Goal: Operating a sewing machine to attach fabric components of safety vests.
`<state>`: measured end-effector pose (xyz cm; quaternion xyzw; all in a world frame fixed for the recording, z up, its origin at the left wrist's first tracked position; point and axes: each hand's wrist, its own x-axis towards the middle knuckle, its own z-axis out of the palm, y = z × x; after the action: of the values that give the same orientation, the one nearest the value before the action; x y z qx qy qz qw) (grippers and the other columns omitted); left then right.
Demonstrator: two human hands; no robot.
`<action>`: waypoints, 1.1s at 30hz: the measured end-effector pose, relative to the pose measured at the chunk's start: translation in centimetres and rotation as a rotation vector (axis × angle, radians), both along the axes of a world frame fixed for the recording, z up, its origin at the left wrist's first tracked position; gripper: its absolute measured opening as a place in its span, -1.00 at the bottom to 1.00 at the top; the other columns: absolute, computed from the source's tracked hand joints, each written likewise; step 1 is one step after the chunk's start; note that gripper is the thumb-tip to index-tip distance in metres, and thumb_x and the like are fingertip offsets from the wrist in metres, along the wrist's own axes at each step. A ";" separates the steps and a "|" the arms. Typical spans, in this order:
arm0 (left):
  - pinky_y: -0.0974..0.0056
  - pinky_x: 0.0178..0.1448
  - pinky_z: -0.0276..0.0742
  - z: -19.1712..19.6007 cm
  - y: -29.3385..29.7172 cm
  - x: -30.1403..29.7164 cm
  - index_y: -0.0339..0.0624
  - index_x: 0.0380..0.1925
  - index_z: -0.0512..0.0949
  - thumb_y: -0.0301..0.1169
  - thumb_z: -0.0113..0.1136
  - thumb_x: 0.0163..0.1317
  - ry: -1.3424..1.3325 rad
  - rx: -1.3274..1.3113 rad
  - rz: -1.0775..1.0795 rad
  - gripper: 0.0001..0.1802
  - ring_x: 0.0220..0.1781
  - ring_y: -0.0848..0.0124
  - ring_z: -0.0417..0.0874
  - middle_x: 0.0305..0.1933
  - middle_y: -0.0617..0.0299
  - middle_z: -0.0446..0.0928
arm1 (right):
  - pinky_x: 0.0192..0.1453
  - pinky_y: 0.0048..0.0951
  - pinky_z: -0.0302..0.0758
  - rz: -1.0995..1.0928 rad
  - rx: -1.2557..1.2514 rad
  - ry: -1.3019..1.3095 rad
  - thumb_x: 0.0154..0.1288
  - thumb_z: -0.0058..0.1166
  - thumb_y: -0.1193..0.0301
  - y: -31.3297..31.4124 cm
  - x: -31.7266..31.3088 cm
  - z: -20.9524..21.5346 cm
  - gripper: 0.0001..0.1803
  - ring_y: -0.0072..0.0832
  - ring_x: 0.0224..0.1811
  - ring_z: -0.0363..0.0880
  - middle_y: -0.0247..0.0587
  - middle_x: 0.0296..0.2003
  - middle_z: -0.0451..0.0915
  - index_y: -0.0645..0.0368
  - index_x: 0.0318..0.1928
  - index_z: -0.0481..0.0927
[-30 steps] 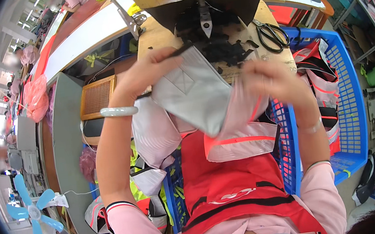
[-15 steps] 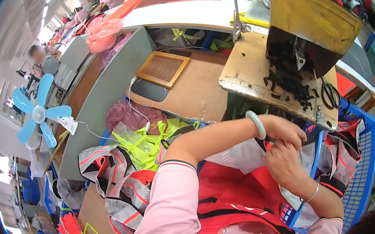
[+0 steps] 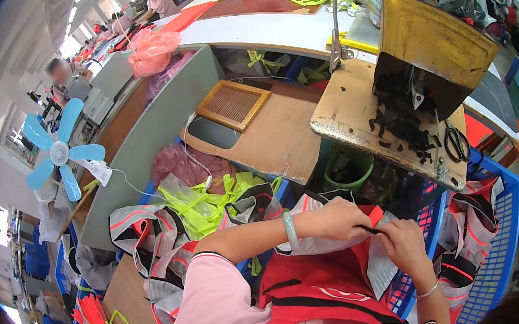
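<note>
Left hand (image 3: 344, 217) and right hand (image 3: 407, 246) pinching 1 black strip (image 3: 370, 229), lower right of center
Left forearm (image 3: 253, 239) runs pretty much level (pale green bangle (image 3: 290, 229) on that wrist); right hand angles up from lower right, grey fabric (image 3: 381, 270) hanging just below.

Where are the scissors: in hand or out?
Out: the scissors lie on the wooden worktop, while left hand and right hand hold fabric.

A worn wooden tabletop (image 3: 345, 107) carries black scraps (image 3: 395, 121) and scissors (image 3: 456, 142); a brown board (image 3: 279, 139), a wood-framed panel (image 3: 234, 105).
</note>
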<state>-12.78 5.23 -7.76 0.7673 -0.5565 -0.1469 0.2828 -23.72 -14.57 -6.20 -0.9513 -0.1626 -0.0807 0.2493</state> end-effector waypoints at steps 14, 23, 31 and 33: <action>0.23 -0.38 0.47 6.3 -2.0 2.1 -0.22 -0.41 0.61 -0.40 0.30 0.14 0.116 -0.346 0.317 -0.88 -0.46 0.18 0.60 -0.47 0.12 0.57 | -0.23 -0.19 0.46 -0.036 0.127 -0.102 0.15 0.17 0.38 -4.7 4.0 8.1 -0.88 -0.11 -0.36 0.58 -0.12 -0.45 0.62 0.17 -0.38 0.63; 0.43 -0.31 0.41 14.1 -5.3 7.6 -0.35 -0.38 0.61 -0.39 0.28 0.20 0.328 -0.261 0.203 -0.81 -0.40 0.60 0.50 -0.51 0.31 0.54 | -0.34 -0.30 0.44 -0.060 0.175 -0.221 0.14 0.19 0.44 -8.2 7.0 11.4 -0.89 -0.19 -0.44 0.57 -0.12 -0.47 0.62 0.23 -0.34 0.63; 0.42 -0.18 0.45 9.9 -7.6 14.1 -0.38 -0.26 0.66 -0.27 0.28 0.20 0.574 -0.111 0.334 -0.68 -0.29 0.61 0.52 -0.38 0.33 0.61 | -0.22 -0.16 0.48 -0.179 0.245 -0.026 0.22 0.07 0.30 -9.7 12.4 8.3 -0.76 -0.05 -0.33 0.59 -0.01 -0.43 0.62 0.24 -0.32 0.64; 0.51 -0.24 0.38 9.6 -8.0 15.2 -0.31 -0.32 0.63 -0.31 0.29 0.22 0.515 -0.092 0.342 -0.76 -0.36 0.69 0.45 -0.42 0.46 0.54 | -0.20 -0.17 0.49 -0.259 0.198 -0.026 0.23 0.06 0.27 -9.7 13.3 7.9 -0.73 -0.05 -0.32 0.59 -0.01 -0.42 0.63 0.25 -0.33 0.64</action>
<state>2.44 -2.81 1.83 0.7737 -0.3358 -0.2613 0.4695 -10.41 -24.25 1.71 -0.9339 -0.0331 -0.1400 0.3273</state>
